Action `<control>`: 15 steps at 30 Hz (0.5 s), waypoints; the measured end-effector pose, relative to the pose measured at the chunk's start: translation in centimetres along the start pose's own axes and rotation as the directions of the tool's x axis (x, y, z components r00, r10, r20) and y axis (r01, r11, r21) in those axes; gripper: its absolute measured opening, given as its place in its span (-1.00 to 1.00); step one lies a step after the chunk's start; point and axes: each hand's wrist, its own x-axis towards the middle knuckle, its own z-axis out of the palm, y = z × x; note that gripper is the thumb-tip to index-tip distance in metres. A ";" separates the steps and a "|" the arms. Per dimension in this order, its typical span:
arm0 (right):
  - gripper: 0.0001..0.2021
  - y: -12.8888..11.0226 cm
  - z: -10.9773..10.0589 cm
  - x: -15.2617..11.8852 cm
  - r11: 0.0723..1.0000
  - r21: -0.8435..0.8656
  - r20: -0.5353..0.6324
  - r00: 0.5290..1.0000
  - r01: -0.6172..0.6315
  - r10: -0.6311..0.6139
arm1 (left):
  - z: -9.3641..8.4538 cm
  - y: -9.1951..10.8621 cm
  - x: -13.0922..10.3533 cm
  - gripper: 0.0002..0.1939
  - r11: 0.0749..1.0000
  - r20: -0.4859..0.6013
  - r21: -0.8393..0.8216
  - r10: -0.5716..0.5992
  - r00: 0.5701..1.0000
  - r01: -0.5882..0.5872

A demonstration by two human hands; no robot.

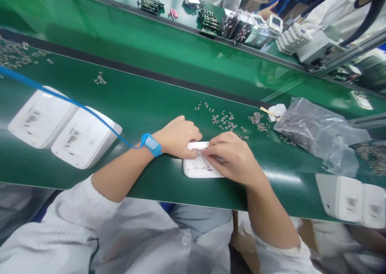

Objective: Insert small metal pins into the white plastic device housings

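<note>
A white plastic housing (197, 170) lies on the green bench right in front of me, its recessed compartment facing up. My left hand (179, 137), with a blue wrist strap (151, 144) and cord, is closed on the housing's upper left edge. Over its right part, my right hand (232, 155) has thumb and forefinger pinched at the recess. Whatever sits between those fingertips is too small or hidden to make out. Just beyond the hands, small metal clips (224, 120) are scattered on the bench.
White housings (80, 141) stand in stacks at the left, others (350, 199) at the right edge. A clear plastic bag (319, 133) of metal pieces lies to the right. Circuit boards (208, 23) line the raised shelf behind, where another person's hand (268, 11) shows.
</note>
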 end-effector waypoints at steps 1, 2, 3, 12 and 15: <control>-0.85 0.0 0.0 0.0 1.000 -0.004 -0.003 1.000 0.004 -0.004 | 0.0 0.0 0.0 -0.71 1.000 -0.002 0.004 -0.001 1.000 0.001; -0.85 0.0 0.0 0.0 1.000 -0.006 -0.006 1.000 0.003 -0.003 | 0.0 0.0 0.0 -0.71 1.000 -0.004 0.008 -0.001 1.000 0.001; -0.85 -0.1 0.0 0.0 1.000 -0.005 -0.007 1.000 -0.005 0.005 | 0.0 0.1 0.1 -0.70 1.000 -0.004 0.012 -0.002 1.000 0.002; -0.85 -0.1 0.5 0.2 0.995 0.077 0.017 0.998 -0.055 0.054 | 0.2 0.5 0.2 -0.76 1.000 -0.020 0.025 0.017 1.000 -0.017; -0.85 -0.1 0.6 0.3 0.995 0.088 0.002 0.999 -0.042 0.042 | 0.4 0.6 0.1 -0.78 0.999 -0.041 0.038 0.004 0.999 -0.003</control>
